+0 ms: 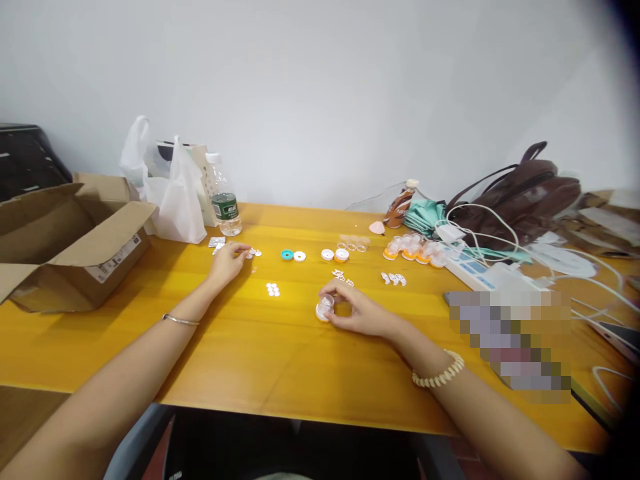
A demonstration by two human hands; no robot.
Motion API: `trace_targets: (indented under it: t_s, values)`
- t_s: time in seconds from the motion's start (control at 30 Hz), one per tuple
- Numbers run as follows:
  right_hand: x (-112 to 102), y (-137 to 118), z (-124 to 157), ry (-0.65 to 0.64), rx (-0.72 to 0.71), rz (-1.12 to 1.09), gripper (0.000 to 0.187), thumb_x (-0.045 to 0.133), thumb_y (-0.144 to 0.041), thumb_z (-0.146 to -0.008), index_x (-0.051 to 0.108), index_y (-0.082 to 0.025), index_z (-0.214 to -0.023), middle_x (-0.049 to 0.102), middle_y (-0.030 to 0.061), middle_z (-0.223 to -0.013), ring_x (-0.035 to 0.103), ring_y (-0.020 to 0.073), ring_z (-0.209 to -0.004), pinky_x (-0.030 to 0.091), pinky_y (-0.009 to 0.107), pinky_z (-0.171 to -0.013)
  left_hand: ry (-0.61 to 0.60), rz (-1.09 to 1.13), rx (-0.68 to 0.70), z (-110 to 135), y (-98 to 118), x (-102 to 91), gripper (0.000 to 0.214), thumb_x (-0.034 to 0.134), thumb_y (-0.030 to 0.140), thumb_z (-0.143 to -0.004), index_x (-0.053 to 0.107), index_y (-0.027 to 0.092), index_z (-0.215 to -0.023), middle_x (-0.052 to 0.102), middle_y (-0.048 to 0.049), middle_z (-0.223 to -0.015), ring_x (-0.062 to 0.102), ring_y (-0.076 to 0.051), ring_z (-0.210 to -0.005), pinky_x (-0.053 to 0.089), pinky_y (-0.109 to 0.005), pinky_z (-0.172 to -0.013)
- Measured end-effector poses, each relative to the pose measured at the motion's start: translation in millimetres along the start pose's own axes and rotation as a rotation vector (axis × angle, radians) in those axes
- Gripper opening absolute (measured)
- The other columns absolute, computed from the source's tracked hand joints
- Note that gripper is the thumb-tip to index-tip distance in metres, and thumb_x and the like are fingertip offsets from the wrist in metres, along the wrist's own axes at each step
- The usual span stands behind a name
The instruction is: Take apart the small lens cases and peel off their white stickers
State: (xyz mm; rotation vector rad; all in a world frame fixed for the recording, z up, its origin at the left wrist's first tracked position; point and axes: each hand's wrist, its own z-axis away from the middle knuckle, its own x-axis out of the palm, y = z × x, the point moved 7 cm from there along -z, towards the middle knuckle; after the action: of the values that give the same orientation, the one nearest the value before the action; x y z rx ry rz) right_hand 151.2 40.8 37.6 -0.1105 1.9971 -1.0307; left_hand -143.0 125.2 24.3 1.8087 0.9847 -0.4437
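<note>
Holding one cup (324, 308), right fingers (345, 290) curl; whether left fingers (241, 249) hold anything is unclear; two bottles (226, 207) stand.

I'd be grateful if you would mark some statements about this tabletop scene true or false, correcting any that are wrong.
1. The right hand holds a clear-topped container. True.
2. The left hand is gripping the water bottle. False: the left hand is at the small white pieces.
3. A teal disc lies beside a white disc. True.
4. The cardboard box is taped shut. False: the cardboard box stands open, its flaps spread.
5. The brown bag is on the right side of the picture. True.
</note>
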Motion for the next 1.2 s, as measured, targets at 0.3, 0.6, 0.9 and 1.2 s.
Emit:
trace_targets:
  t_s: [0.3,0.6,0.9,1.2]
  values:
    - [2.2,4.3,0.7,0.0,0.021,-0.042,0.025,0.058,-0.024,-0.076,0.049,-0.021,-0.1,0.055,0.0034,-0.094,0.055,0.0154,-0.085,0.048,0.032,-0.081,-0.389,-0.036,0.251,17.2,34.9,16.2,0.025,0.043,0.023,-0.075,0.065,0.017,-0.086,0.066,-0.0062,-0.089,0.06,-0.019,-0.083,0.047,-0.03,-0.078]
    - [2.2,1.6,-0.3,-0.014,0.021,-0.062,0.023,0.057,-0.024,-0.077,0.049,-0.021,-0.099,0.054,0.003,-0.093,0.055,0.0152,-0.085,0.048,0.032,-0.08,-0.484,-0.067,0.218,24.8,44.5,10.4,0.025,0.041,0.02,-0.068,0.063,0.018,-0.078,0.066,-0.0039,-0.081,0.06,-0.019,-0.076,0.047,-0.029,-0.074]
    - [1.9,2.6,-0.1,-0.002,0.028,-0.06,0.025,0.058,-0.024,-0.077,0.049,-0.022,-0.1,0.055,0.003,-0.093,0.056,0.015,-0.085,0.049,0.031,-0.079,-0.607,-0.019,0.174,33.6,45.1,8.8,0.022,0.044,0.018,-0.064,0.064,0.019,-0.071,0.067,-0.0004,-0.073,0.059,-0.016,-0.065,0.046,-0.025,-0.062]
    - [0.4,7.9,-0.5,0.024,0.058,-0.071,0.029,0.06,-0.027,-0.076,0.05,-0.021,-0.103,0.057,0.0035,-0.095,0.057,0.0151,-0.085,0.048,0.031,-0.08,-0.41,-0.036,0.295,38.9,86.3,-9.8,0.021,0.042,0.02,-0.076,0.061,0.017,-0.083,0.062,-0.0035,-0.083,0.057,-0.016,-0.074,0.043,-0.025,-0.062]
